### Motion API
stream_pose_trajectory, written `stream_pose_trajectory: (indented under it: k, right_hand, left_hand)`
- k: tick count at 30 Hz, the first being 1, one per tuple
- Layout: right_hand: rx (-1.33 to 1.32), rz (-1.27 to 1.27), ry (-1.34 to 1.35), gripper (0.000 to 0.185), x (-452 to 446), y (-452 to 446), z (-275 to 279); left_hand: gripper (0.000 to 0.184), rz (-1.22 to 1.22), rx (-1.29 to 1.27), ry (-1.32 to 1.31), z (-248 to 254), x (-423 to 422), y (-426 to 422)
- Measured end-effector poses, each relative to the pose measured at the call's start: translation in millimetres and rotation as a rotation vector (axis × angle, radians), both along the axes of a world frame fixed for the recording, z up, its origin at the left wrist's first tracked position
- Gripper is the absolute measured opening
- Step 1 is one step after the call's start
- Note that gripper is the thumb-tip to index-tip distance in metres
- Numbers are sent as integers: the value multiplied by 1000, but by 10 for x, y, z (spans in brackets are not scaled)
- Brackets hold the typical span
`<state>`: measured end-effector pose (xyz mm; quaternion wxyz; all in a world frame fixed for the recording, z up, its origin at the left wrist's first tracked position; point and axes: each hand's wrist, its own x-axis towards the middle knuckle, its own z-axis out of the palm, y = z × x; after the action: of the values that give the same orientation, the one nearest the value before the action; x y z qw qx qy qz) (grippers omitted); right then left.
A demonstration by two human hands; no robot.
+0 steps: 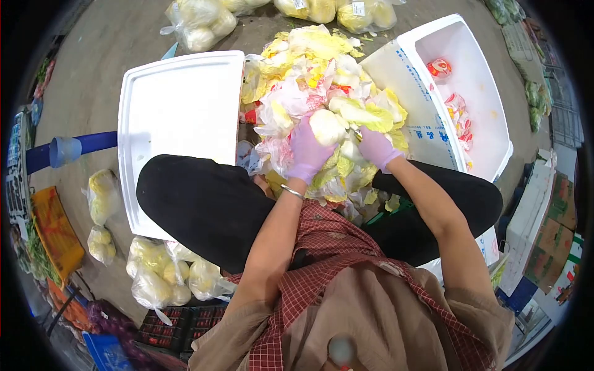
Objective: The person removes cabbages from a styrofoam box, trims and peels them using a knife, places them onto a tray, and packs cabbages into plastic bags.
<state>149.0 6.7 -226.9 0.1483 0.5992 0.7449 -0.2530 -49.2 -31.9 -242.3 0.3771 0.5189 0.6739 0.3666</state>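
Observation:
A pale, round napa cabbage [328,127] shows its white base toward me. My left hand [307,148], in a thin purple glove, grips its left side. Just to the right, my right hand [378,148], gloved alike, has its fingers closed. A small dark object shows at its fingertips, too small to name. Beyond the hands lies a heap of loose yellow cabbage leaves [312,42], mixed with crumpled clear plastic bags [288,102] with red print. A leafy cabbage piece [362,115] rests against the heap above my right hand.
A white foam lid or box [179,105] stands at my left knee. On the right, a tilted white foam box [427,52] holds red-printed bags. Bagged cabbages [201,25] lie at the far side, and more bagged cabbages [151,278] lie at lower left. An orange crate [55,226] is further left.

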Motion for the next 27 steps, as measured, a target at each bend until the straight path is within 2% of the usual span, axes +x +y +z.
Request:
stream_pose_trajectory:
  k: [2,5,8,12,15,18,27]
  right_hand:
    - [-27,-13,-22,25,-96,74,182]
    - [28,24,82,28,-252,-74,680]
    - [119,129,148,30,-203,-354,781]
    - [152,116,64,9,-289,-454,666]
    - [238,190,46,9,-250,-434,634]
    - [333,179,142,10,-246,-422,623]
    - [193,189,37,11,-235,-224,446]
  left_hand:
    - [84,12,-9,-5,23,-14,33]
    - [82,14,-15,13,-16,-49,6]
    - [84,18,3,29,63,-17,-5]
    - [90,12,-38,-7,-9,-19,0]
    - [93,33,-28,83,-20,13,-10]
    - [94,12,-82,65,4,-10,17]
    - [89,78,-19,156,-80,64,36]
